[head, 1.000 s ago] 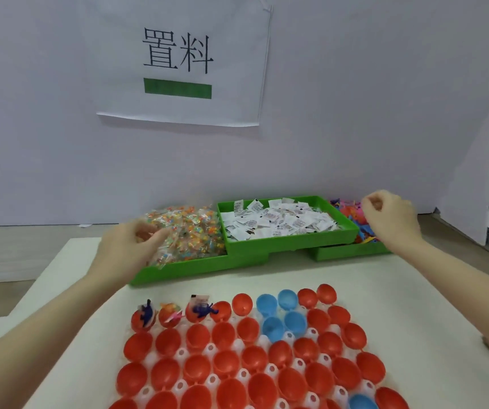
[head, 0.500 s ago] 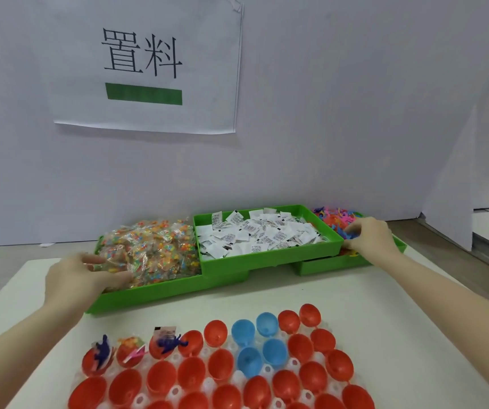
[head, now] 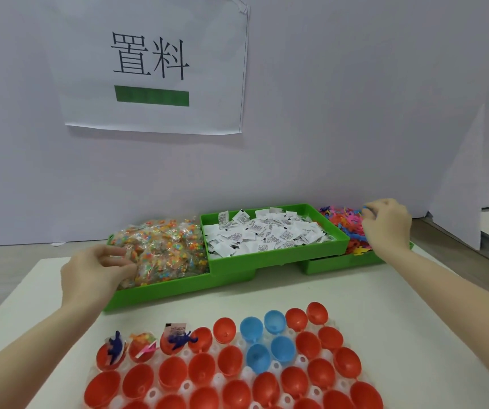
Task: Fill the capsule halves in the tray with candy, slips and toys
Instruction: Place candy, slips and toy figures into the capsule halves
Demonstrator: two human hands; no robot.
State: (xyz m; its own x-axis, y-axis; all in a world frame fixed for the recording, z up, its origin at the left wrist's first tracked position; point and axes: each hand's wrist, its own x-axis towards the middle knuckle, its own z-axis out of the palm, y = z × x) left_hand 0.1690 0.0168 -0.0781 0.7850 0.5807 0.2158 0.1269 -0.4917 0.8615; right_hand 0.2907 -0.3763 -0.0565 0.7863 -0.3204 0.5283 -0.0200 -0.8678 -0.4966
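Our left hand [head: 95, 273] pinches a candy [head: 160, 249] packet and our right hand [head: 388, 225] curls round a toy [head: 343, 222]; tangled toys could drag out extras and spill.

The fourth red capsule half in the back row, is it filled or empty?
Empty: the fourth red capsule half shows only bare red inside, with no candy, slip or toy.

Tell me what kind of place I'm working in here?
Likely a manual packing station: a printed sign on a white partition, green bins of candy, slips and toys, and a tray of capsule halves on the table.
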